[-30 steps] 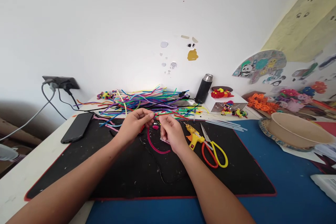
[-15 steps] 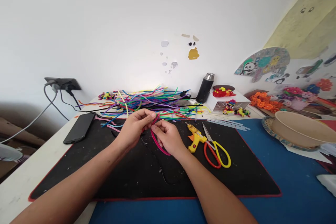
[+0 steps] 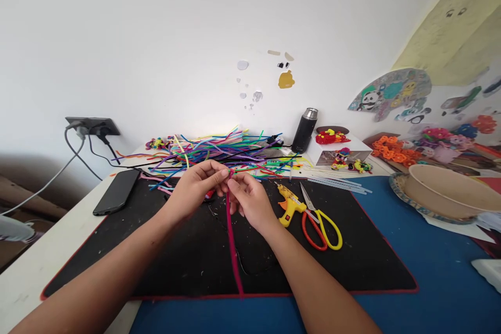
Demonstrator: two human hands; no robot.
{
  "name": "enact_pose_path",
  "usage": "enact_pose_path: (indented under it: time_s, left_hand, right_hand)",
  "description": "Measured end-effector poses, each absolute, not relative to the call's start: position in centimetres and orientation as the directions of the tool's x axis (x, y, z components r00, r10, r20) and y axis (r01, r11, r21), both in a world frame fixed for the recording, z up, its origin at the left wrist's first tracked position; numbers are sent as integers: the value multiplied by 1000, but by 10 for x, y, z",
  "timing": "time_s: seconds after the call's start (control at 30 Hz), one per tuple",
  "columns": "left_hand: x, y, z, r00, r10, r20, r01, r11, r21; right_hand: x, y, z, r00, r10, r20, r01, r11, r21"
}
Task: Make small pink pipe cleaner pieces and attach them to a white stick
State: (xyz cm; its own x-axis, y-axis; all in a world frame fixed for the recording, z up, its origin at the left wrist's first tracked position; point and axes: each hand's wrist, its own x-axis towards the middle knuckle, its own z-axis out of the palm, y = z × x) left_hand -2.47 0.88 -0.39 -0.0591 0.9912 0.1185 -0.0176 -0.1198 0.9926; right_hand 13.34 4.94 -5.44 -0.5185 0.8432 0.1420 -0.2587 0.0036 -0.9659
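A magenta pipe cleaner (image 3: pixel 231 242) hangs down from between my fingertips, its lower end reaching the front edge of the black mat (image 3: pixel 188 266). My left hand (image 3: pixel 198 185) pinches its small coiled upper part between thumb and index finger; a bit of red shows under those fingers. Against it from the other side, my right hand (image 3: pixel 248 198) is closed on the same pipe cleaner at the coil. Both hands' fingertips nearly touch. The exact shape of the coiled part is mostly hidden by the fingers.
A yellow hot glue gun (image 3: pixel 290 204) and scissors (image 3: pixel 321 222) lie right of my hands. Behind is a heap of colourful pipe cleaners (image 3: pixel 223 151). A phone (image 3: pixel 116 191) lies left; a black flask (image 3: pixel 305 131) and a beige bowl (image 3: pixel 450 193) stand to the right.
The magenta pipe cleaner's free end, curved under my right hand before, now hangs nearly straight down toward the mat's front edge. My hands stay close together, fingers slightly shifted.
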Motion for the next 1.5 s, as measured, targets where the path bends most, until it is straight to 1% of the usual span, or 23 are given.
enact_pose_path:
  time_s: [0.17, 0.23, 0.3, 0.43, 0.57, 0.63, 0.77, 0.93, 1.0, 1.1, 1.2, 1.33, 1.5]
  left_hand:
    - [-23, 11, -5, -69, 997, 18, -202, -31, 979]
    - [-23, 13, -7, -66, 998, 2, -208, -16, 978]
    - [-23, 14, -9, -69, 998, 14, -176, -26, 984]
    - [-27, 15, -9, -67, 997, 45, -40, -48, 998]
    - [-37, 14, -6, 24, 997, 80, 239, -83, 968]
    - [-42, 14, -4, 58, 995, 79, 341, -94, 936]
    - [-42, 14, -4, 38, 991, 126, 422, -131, 897]
    - [-35, 10, -3, -8, 962, 272, 560, -221, 799]
    - [-35, 10, -2, -10, 963, 268, 543, -220, 810]
    - [-41, 12, -1, -6, 980, 200, 449, -176, 876]
    - [-49, 15, 0, 22, 992, 124, 366, -123, 923]
    - [-55, 17, 3, 60, 997, 51, 294, -67, 954]
    - [-56, 15, 9, 47, 997, 59, 228, -68, 971]
  right_hand:
    - [135, 50, -51, -529, 835, 149, -265, 4, -964]
    - [136, 50, -50, -546, 828, 125, -255, -22, -967]
    - [137, 51, -49, -552, 827, 104, -246, -42, -968]
    - [138, 51, -49, -557, 826, 82, -247, -70, -967]
    - [138, 52, -49, -555, 829, 70, -251, -86, -964]
    - [138, 52, -50, -552, 831, 65, -244, -86, -966]
    - [138, 52, -51, -570, 821, 42, -228, -109, -967]
    - [137, 50, -52, -625, 781, 13, -237, -174, -956]
    - [137, 49, -52, -641, 767, 1, -219, -183, -958]
    - [137, 49, -51, -646, 763, -16, -199, -189, -962]
    - [138, 51, -51, -618, 787, 0, -211, -165, -963]
    - [140, 54, -50, -554, 832, 13, -249, -150, -957]
    - [139, 54, -49, -553, 833, 8, -211, -131, -969]
